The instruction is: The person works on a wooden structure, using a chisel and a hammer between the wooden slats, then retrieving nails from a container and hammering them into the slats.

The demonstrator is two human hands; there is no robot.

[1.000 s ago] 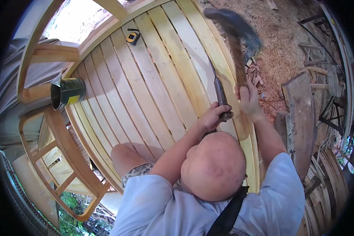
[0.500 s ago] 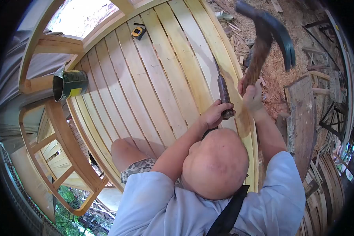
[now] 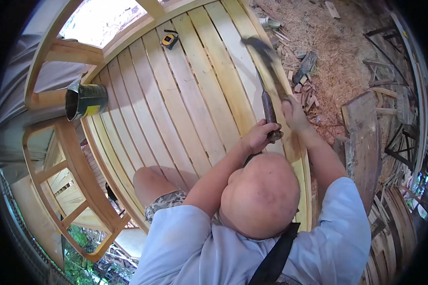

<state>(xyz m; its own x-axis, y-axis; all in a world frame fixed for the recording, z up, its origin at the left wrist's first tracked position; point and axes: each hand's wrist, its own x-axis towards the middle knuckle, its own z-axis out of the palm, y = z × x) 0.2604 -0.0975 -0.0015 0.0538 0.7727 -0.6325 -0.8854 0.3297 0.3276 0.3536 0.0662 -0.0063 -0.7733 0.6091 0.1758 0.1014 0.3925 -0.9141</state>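
My left hand [image 3: 261,134] is wrapped round the dark handle of a chisel-like tool [image 3: 268,108], whose thin blade points away toward a gap along the edge of the slatted wooden surface [image 3: 176,109]. In my right hand [image 3: 294,113] is the wooden handle of a claw hammer [image 3: 274,71], blurred by motion. The hammer's dark head hangs over the right side of the slats, beyond the chisel-like tool and apart from its handle. Where the blade's tip meets the wood is too small to tell.
A yellow and black tape measure [image 3: 169,40] lies on the far slats. At the left stands a dark green can [image 3: 88,101] beside a curved wooden frame [image 3: 76,175]. Wood shavings [image 3: 337,61] and rough planks [image 3: 364,142] are on the right.
The hammer first rose to the right, then swung left over the slats with my right hand. My left hand has stayed nearly in place round the chisel-like tool.
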